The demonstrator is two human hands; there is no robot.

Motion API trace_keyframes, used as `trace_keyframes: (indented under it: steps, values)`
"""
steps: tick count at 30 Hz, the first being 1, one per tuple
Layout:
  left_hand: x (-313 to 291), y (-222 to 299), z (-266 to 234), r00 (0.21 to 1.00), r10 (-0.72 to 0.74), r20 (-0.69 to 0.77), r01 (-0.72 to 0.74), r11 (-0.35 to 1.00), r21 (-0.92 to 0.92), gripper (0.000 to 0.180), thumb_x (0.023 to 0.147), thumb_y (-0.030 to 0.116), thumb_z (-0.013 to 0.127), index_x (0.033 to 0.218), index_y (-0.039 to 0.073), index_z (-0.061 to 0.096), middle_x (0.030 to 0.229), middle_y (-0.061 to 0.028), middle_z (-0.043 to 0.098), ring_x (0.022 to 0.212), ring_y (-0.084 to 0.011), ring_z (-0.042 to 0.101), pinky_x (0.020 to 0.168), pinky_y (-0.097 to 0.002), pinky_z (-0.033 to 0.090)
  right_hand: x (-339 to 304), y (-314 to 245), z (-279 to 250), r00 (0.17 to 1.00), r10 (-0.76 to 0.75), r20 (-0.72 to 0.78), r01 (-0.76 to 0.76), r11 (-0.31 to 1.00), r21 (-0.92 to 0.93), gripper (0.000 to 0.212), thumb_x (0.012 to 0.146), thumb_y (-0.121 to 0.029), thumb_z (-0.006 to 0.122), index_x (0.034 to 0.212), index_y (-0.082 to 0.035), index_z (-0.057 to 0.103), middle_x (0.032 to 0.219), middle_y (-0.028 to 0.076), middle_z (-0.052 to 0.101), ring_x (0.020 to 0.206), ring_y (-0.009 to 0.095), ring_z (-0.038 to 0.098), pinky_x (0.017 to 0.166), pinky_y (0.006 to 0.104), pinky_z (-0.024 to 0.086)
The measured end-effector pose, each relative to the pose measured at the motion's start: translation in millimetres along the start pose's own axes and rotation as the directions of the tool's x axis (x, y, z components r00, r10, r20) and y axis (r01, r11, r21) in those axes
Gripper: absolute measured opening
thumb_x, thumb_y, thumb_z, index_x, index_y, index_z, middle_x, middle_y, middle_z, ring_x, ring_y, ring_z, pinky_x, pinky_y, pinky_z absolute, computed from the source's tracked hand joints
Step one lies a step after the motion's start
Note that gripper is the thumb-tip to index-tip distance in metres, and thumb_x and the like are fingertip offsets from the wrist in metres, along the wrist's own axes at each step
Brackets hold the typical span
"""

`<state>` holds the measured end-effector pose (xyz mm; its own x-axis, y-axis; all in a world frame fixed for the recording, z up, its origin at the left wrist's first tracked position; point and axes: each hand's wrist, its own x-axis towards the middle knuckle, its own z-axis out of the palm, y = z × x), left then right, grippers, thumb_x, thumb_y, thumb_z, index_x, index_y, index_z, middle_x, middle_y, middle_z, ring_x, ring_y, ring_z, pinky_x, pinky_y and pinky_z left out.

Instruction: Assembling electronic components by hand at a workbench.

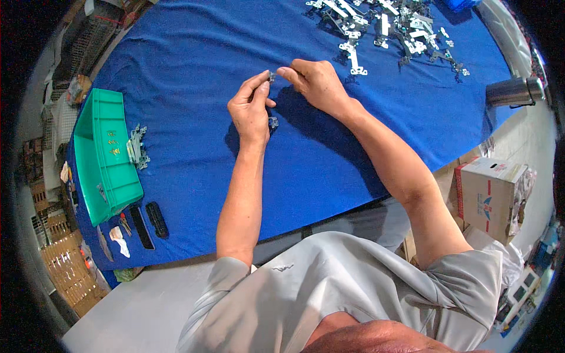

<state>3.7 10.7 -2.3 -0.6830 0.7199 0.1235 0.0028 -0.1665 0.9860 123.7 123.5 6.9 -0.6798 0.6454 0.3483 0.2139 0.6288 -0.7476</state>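
Observation:
My left hand (249, 116) is raised over the blue cloth, its thumb and fingers pinching a small metal bracket (273, 122). One end of the bracket shows past the fingertips and the other below the palm; the hand hides its middle. Just to the right, my right hand (319, 86) has its fingers curled and its thumb against the index finger. Those fingertips are close to the bracket's upper end. Whatever they pinch, if anything, is too small to make out.
Silver and black metal brackets (382, 29) lie heaped at the far right. A green bin (109, 156) with small brass-coloured pieces stands left, a few brackets (139, 147) beside it. Pliers (125, 224) and black cases (156, 219) lie nearer. A steel flask (513, 92) lies at right.

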Motion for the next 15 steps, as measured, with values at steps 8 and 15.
trace_keyframes:
  steps: [8,15]
  values:
    - [1.2,-0.6,-2.5,0.999,-0.042,0.017,0.042,0.999,-0.024,0.022,0.090,-0.004,0.060,0.109,-0.001,0.070,0.105,-0.0086,0.068,0.082,-0.0093,0.064,0.058,-0.0192,0.053,-0.6,0.5,3.9,0.998,-0.029,-0.053,0.034,0.994,0.105,0.027,0.092,-0.024,0.067,0.088,0.002,0.063,0.070,0.013,0.065,0.059,0.018,0.062,0.055,0.0317,0.048]
    - [0.2,-5.1,0.8,0.999,-0.053,-0.001,0.053,0.998,-0.041,0.021,0.090,-0.003,0.060,0.107,-0.001,0.071,0.101,-0.0078,0.069,0.079,-0.0094,0.063,0.057,-0.0202,0.054,-3.6,4.6,8.4,0.996,-0.049,-0.081,0.059,0.990,0.126,0.025,0.093,-0.022,0.066,0.088,0.002,0.063,0.068,0.014,0.064,0.058,0.019,0.062,0.054,0.0336,0.048]
